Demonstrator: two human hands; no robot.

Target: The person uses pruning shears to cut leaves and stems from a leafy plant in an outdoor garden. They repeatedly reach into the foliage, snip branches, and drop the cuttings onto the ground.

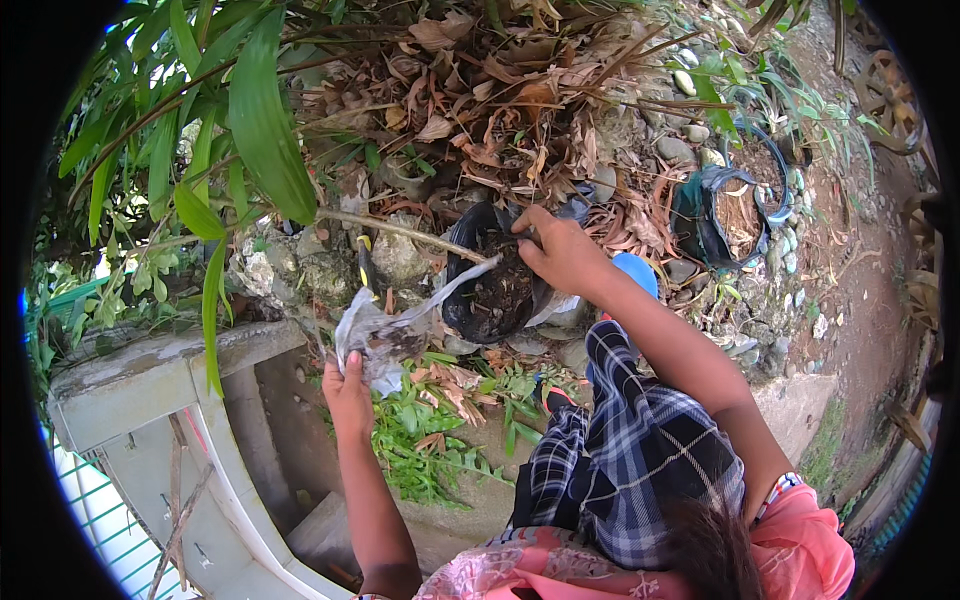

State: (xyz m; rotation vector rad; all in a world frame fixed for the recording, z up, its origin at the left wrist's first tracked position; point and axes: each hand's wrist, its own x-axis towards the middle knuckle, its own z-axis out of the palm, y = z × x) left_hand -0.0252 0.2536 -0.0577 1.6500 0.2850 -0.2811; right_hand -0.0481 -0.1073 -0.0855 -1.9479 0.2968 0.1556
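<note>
A torn, soil-stained translucent plastic bag [382, 330] hangs from my left hand [350, 394], pinched between thumb and fingers. Its stretched upper strip reaches over a black plant bag [466, 319] filled with dark soil, from which a plant stem [405, 234] leans up to the left. At the far rim of that plant bag is my right hand [559, 251], index finger extended and the other fingers curled. Whether its fingertips grip the rim is unclear. A black-and-yellow tool handle [365, 266] stands among the rocks left of the plant bag.
Dry leaves [517, 97] cover the bed beyond. A blue round object [636, 274] lies partly under my right forearm. Another plant bag [739, 217] stands among stones at right. Cut green fronds [420, 442] lie on the concrete near my feet; a concrete ledge [120, 390] is at left.
</note>
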